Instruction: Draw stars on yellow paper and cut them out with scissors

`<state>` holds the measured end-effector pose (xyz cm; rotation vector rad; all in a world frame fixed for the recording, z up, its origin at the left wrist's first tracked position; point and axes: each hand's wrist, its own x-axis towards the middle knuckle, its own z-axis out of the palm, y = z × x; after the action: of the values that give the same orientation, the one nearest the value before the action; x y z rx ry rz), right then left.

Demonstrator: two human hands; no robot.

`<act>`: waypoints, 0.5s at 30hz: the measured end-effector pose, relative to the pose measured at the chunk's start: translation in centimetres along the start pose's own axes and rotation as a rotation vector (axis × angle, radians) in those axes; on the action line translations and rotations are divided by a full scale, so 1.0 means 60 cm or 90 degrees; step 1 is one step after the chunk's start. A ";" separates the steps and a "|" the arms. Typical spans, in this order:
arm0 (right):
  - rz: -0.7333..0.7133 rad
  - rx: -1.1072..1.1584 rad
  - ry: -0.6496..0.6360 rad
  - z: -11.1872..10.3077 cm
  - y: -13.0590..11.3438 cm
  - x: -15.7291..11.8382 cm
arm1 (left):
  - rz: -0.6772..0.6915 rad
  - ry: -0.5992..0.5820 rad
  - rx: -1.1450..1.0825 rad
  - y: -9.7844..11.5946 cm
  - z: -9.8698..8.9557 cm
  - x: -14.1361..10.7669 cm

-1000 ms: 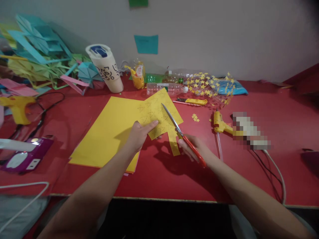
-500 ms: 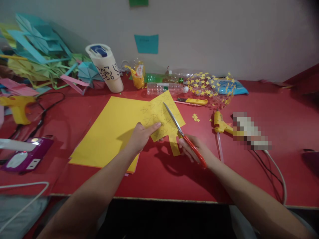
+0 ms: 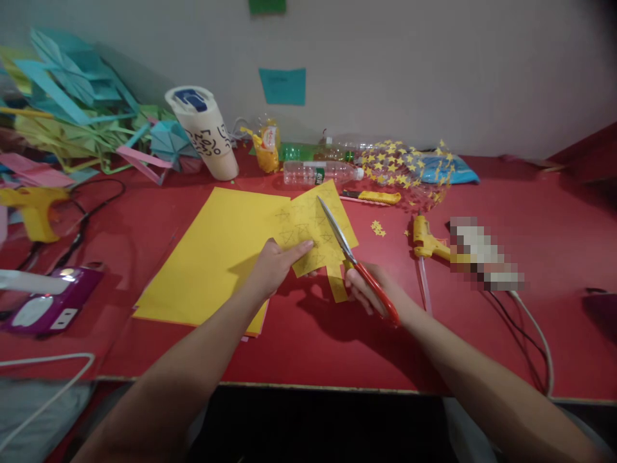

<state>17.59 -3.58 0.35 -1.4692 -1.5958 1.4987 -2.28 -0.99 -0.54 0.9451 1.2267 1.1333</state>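
Observation:
My left hand [image 3: 272, 265] pinches a small yellow paper sheet [image 3: 308, 226] with pencilled stars, held just above the red table [image 3: 299, 334]. My right hand [image 3: 373, 290] grips red-handled scissors [image 3: 354, 262]; their blades lie across the sheet's right part, along a cut. A narrow yellow strip [image 3: 337, 283] hangs from the sheet near the scissors. Under my left hand lies a stack of larger yellow sheets [image 3: 216, 251].
A yellow glue gun [image 3: 429, 244] with its cord, a yellow utility knife [image 3: 378, 197], plastic bottles [image 3: 321, 172], a bag with yellow stars [image 3: 405, 168] and a white tumbler [image 3: 205, 132] stand behind. Coloured paper scraps [image 3: 72, 109], another glue gun [image 3: 33, 209] and a purple device [image 3: 48, 305] fill the left.
The small star sheet has turned and dropped slightly toward me in my left hand. The scissors have shifted a little right and their blades sit further along the cut.

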 end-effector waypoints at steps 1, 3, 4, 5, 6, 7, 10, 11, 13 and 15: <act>-0.003 -0.001 -0.001 0.000 0.001 0.000 | -0.024 -0.029 -0.010 0.003 0.002 -0.002; -0.006 -0.001 0.001 -0.001 0.004 0.001 | -0.054 -0.064 -0.024 0.009 0.006 -0.007; -0.004 -0.001 0.001 0.000 0.006 0.002 | -0.058 -0.067 -0.025 0.011 0.007 -0.009; -0.003 0.000 0.002 0.000 0.007 0.002 | -0.058 -0.068 -0.025 0.013 0.008 -0.010; 0.000 0.002 0.003 0.000 0.007 0.002 | -0.059 -0.067 -0.025 0.014 0.009 -0.010; 0.002 0.006 0.001 0.000 0.007 0.002 | -0.061 -0.068 -0.024 0.014 0.009 -0.010; 0.007 0.019 0.002 0.001 0.004 0.001 | -0.064 -0.069 -0.024 0.012 0.008 -0.008; 0.008 0.022 0.005 0.001 0.003 0.000 | -0.061 -0.069 -0.023 0.010 0.008 -0.007; 0.013 0.025 0.011 0.001 0.000 0.000 | -0.057 -0.070 -0.025 0.008 0.007 -0.006; 0.022 0.026 0.017 0.001 -0.001 0.000 | -0.055 -0.067 -0.029 0.007 0.006 -0.006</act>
<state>17.49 -3.62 0.41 -1.4952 -1.5236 1.5143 -1.95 -1.24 0.02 0.8973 1.1409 1.0265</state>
